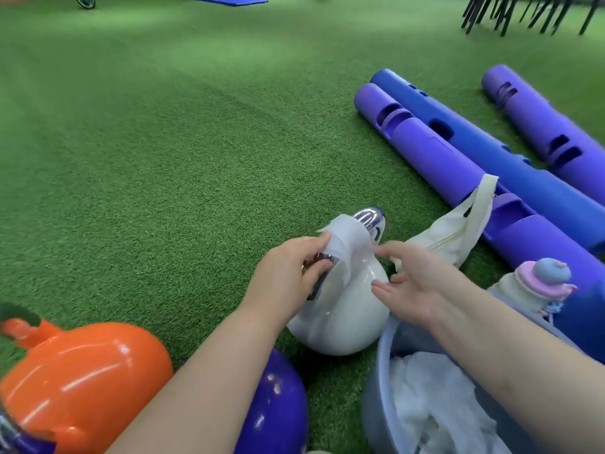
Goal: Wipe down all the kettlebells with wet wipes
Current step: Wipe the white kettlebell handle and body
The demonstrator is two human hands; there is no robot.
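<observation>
The white kettlebell (343, 309) lies tipped on the green turf (163, 175), its chrome handle (370, 217) pointing away from the person. Both bare forearms reach forward to it from the near edge.

The left hand (288, 273) comes in from the kettlebell's left side, wrist bent slightly inward, fingers and thumb curled to pinch a wet wipe (347, 244) against the handle's lower leg. The wipe drapes over the handle and down onto the white body.

The right hand (409, 283) is on the kettlebell's right side, palm turned toward it, fingers spread and nearly straight. Its fingertips (379, 285) touch or nearly touch the white surface; it grips nothing.

Just left of the white kettlebell, nearer the person, sits a purple kettlebell (275, 404), partly hidden beneath the left forearm; further left is an orange kettlebell (82, 371). Right of the white kettlebell, under the right forearm, stands a grey basin (379, 388) with crumpled white wipes (432, 404) inside. Beyond it to the right lie a cream cloth bag (458, 227) and purple and blue tubes (458, 152).
</observation>
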